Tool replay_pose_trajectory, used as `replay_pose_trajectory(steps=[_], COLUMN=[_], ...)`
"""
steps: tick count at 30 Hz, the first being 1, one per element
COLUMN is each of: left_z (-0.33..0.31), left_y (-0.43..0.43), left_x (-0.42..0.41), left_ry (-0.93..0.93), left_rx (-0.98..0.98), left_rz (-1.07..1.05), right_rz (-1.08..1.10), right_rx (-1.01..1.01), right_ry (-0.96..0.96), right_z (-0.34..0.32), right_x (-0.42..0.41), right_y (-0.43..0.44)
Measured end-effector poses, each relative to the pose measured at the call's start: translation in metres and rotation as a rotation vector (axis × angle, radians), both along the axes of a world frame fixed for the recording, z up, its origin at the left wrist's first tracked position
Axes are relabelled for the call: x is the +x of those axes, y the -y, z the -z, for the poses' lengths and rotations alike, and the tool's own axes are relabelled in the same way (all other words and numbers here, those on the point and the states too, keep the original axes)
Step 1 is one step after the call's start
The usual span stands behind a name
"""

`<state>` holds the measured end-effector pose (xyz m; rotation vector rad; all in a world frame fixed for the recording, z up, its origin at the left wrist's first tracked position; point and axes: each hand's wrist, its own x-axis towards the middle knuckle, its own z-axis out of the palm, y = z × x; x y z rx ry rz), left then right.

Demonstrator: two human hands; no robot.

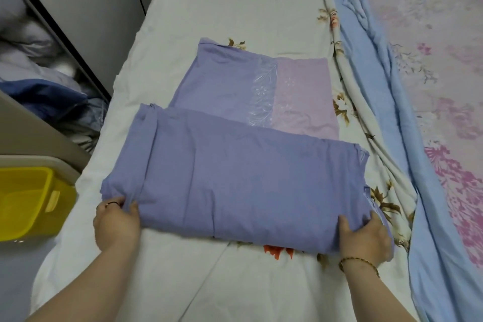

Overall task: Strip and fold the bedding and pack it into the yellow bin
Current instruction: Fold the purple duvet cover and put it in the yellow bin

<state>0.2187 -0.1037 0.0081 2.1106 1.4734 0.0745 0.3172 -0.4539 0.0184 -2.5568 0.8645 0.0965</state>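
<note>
Purple sheet [248, 178] lies folded in a wide, thick strip on the bed, right in front of the person. It looks soft and floppy, not stiff. It is probably light, but puffy with many layers, so the layers could slip apart or sag in the middle when it is lifted. The best places to hold it seem to be the two near corners, with all the layers pinched together.

The left hand [116, 222] pinches the near left corner, and the cloth bunches up between thumb and fingers. The right hand [366, 238] grips the near right corner, thumb on top and fingers curled round the edge.

Just behind the strip, touching it, lies a flat purple and pink piece [261, 91] with white stitched leaves. I cannot tell if it is part of the same sheet.

Under both is a white flowered sheet [209, 8]. A blue blanket [366, 60] lies crumpled along the right side. The yellow bin [65, 217] stands beside the bed on the left, near the left hand.
</note>
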Motion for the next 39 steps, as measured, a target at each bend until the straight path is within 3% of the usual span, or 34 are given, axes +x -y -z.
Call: replay_pose_trajectory(steps=[8, 13, 19, 23, 25, 27, 30, 32, 34, 36, 39], left_z=[-0.011, -0.029, -0.029, 0.001, 0.01, 0.007, -0.006, -0.006, -0.007, -0.005, -0.002], left_y=[-0.008, -0.037, -0.055, -0.053, -0.068, -0.078, -0.086, -0.089, -0.09, -0.088, -0.083], left_x=[0.003, 0.016, 0.023, 0.0, -0.003, 0.012, 0.051, 0.08, 0.097, 0.103, 0.1], left_ry=[0.202, 0.363, 0.208, 0.049, 0.063, 0.223, 0.223, 0.158, 0.051, -0.024, 0.007], left_rx=[-0.126, -0.111, -0.049, -0.188, -0.161, -0.156, -0.199, -0.321, -0.311, -0.209, 0.024], left_rz=[-0.071, -0.02, -0.027, -0.244, -0.302, -0.323, -0.121, -0.013, 0.066, 0.155, 0.228], right_rz=[0.08, 0.139, 0.121, 0.047, 0.003, -0.069, -0.174, -0.025, 0.018, -0.044, -0.073], right_rx=[0.136, 0.191, 0.185, 0.152, 0.037, -0.016, 0.02, 0.213, 0.284, 0.22, -0.027], right_ry=[-0.099, 0.07, 0.046, -0.043, 0.006, 0.134, 0.2, 0.111, -0.052, -0.097, 0.152], right_z=[0.01, 0.002, 0.005, 0.021, 0.023, 0.021, 0.018, 0.016, 0.022, 0.024, 0.022], right_x=[0.0, 0.006, 0.013, 0.013, 0.02, 0.034, 0.069, 0.103, 0.127, 0.134, 0.121], right_y=[0.014, 0.01, 0.019, 0.015, 0.012, 0.004, -0.011, -0.018, -0.017, -0.014, -0.013])
